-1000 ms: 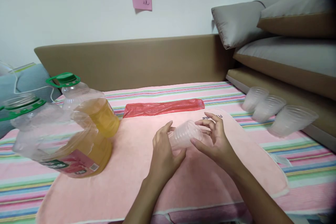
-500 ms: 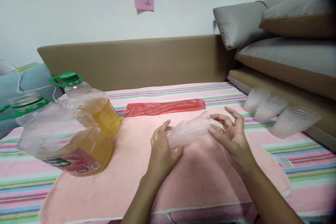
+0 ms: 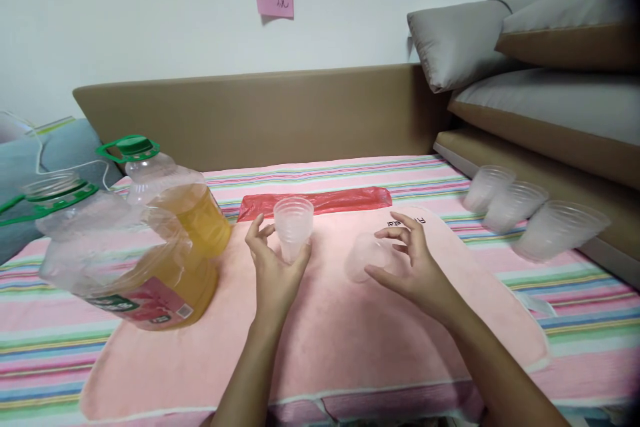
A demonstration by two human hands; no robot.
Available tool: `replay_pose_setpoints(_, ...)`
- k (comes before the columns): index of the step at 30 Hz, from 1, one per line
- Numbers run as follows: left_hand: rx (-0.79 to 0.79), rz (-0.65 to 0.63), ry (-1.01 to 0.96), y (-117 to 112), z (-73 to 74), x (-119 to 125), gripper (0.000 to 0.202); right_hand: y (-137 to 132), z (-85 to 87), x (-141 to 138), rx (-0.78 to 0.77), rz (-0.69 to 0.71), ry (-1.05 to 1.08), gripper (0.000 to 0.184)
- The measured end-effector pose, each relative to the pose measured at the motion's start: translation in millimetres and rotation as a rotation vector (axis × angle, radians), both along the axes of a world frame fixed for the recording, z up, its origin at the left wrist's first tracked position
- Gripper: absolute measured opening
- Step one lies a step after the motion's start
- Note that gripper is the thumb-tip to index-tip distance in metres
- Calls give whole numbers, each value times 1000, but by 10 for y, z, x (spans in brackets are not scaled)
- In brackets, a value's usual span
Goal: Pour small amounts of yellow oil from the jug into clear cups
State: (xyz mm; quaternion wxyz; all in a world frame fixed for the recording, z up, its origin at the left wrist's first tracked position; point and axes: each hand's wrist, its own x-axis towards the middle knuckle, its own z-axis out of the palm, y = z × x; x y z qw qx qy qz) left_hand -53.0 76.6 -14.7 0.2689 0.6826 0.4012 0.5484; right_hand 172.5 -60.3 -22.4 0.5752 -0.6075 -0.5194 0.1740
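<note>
My left hand (image 3: 276,263) is wrapped around a clear plastic cup (image 3: 294,217), which is upright with its ribbed rim on top. Whether more cups are nested inside it I cannot tell. A second clear plastic cup (image 3: 364,257) lies tilted between the thumb and curled fingers of my right hand (image 3: 405,260); it is smeared by motion and its far end is hidden behind the fingers. A gap separates the two cups above the pink mat (image 3: 320,347).
Two large jugs of yellow drink stand left, a nearer open one (image 3: 140,260) and a farther one with a green cap (image 3: 185,207). A red plastic bag (image 3: 345,199) lies behind the mat. Several clear cups (image 3: 555,230) stand at right beside stacked cushions (image 3: 550,107).
The cups, stacked together lengthwise between my hands before, are now apart. My left hand moved left and turned its cup upright; my right hand has drawn the other cup away.
</note>
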Motion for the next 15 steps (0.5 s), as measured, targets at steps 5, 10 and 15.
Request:
replay_pose_setpoints(5,-12,-24,-16,7,-22,20,96,-2,-6,-90,-67,73,-28,99)
replay_pose_setpoints(10,-2,-9,-38,-14,-8,30,94,2,6,-114,-112,81,0,100)
replay_pose_setpoints(15,-8,-23,-71,-50,31,43,92,1,-9,-142,-173,88,-10,99)
